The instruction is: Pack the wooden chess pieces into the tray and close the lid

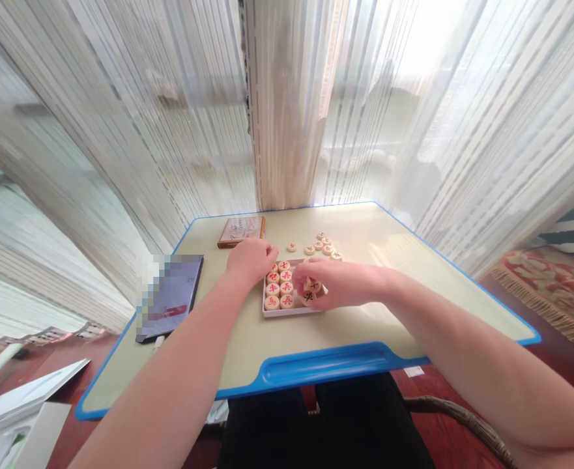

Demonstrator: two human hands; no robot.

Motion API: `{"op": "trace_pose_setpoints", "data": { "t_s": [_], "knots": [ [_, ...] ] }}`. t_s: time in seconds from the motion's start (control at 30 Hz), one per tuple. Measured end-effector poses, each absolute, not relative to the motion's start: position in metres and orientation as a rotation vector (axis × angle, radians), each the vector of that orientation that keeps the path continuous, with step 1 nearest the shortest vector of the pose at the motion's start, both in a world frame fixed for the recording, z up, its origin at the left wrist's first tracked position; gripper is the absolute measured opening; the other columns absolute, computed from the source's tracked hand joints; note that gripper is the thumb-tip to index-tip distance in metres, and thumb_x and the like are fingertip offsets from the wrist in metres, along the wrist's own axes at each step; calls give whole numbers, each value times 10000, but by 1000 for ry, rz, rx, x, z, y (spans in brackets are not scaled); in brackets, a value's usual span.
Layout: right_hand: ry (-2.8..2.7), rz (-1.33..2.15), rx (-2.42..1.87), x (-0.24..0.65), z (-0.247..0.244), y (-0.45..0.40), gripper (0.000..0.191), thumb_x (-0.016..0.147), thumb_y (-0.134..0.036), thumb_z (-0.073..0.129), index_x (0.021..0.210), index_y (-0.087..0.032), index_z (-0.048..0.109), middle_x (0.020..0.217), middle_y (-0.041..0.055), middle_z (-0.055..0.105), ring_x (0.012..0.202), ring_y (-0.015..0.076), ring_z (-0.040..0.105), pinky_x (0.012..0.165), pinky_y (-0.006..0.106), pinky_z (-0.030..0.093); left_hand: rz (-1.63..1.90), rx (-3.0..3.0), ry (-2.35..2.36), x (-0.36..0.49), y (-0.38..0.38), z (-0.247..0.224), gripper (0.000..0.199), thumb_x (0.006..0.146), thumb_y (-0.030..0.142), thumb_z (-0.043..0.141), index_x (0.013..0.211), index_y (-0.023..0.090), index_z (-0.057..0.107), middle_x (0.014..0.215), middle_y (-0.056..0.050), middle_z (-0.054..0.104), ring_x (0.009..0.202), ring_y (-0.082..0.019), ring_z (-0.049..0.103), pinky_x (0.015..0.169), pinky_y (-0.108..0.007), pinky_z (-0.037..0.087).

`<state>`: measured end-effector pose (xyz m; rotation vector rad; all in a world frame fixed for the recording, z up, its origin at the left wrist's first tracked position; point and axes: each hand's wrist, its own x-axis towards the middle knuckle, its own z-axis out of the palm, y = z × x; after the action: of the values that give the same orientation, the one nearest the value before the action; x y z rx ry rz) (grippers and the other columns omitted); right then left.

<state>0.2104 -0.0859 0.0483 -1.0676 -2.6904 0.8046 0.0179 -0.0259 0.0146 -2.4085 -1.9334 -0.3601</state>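
White tray [294, 312] (partly behind right hand [333, 281]), loose pieces [327, 250] beyond, tablet [175, 290] leftward

My right grip [326, 284] covers part of the white tray [287, 313]. Can't see inside my left grip [251, 260]. Characters on the loose pieces [318, 245] too small to read. Left side of tablet [176, 290] pixelated.

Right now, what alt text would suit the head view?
A person's right hand is over black-marked pieces in a shallow tray, beside rows of red-marked pieces; the left hand is near the tray's far left corner. Beyond, loose pieces lie on the table, with a flat box to their left and a tablet at the left edge.
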Motion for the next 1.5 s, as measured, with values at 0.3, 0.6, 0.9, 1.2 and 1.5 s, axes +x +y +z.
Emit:
{"op": "trace_pose_setpoints", "data": {
  "t_s": [0.3, 0.6, 0.9, 1.2, 1.5],
  "knots": [
    [-2704, 634, -1038, 211, 52, -86, 170, 728, -90, 582, 823, -188, 685, 832, 23, 670, 826, 162, 553, 787, 293, 419, -348, -2412, -1949, 19, -25, 13, 414, 839, 427, 367, 685, 200, 677, 755, -90, 696, 749, -232, 627, 597, -300, 415],
    [-2835, 411, -853, 205, 40, -84, 271, 733, -98, 532, 815, -238, 749, 820, 25, 628, 827, 169, 536, 909, 365, 359, -323, -2412, -1956, 18, -25, 14, 436, 840, 443, 350, 711, 198, 687, 761, -93, 696, 763, -236, 623, 597, -300, 419],
    [-2831, 465, -899, 207, 42, -80, 306, 683, -45, 506, 750, -224, 745, 797, 10, 656, 731, 145, 545, 968, 369, 328, -304, -2399, -1956, 18, -23, 13, 427, 835, 445, 361, 711, 197, 686, 802, -96, 710, 778, -228, 626, 603, -290, 417],
    [-2849, 416, -864, 207, 39, -79, 271, 696, -53, 525, 676, -210, 745, 751, 16, 673, 754, 158, 549, 908, 322, 367, -317, -2428, -1943, 17, -24, 12, 440, 839, 441, 347, 720, 195, 692, 781, -94, 701, 768, -231, 620, 612, -301, 415],
    [-2345, 135, -1746, 253, 54, -45, 289, 739, -160, 502, 927, -181, 721, 991, 72, 684, 845, 190, 599, 675, 258, 418, -295, -2419, -1967, 18, -23, 12, 419, 831, 440, 360, 699, 198, 675, 770, -89, 698, 758, -223, 614, 584, -285, 396]
  ]
}}
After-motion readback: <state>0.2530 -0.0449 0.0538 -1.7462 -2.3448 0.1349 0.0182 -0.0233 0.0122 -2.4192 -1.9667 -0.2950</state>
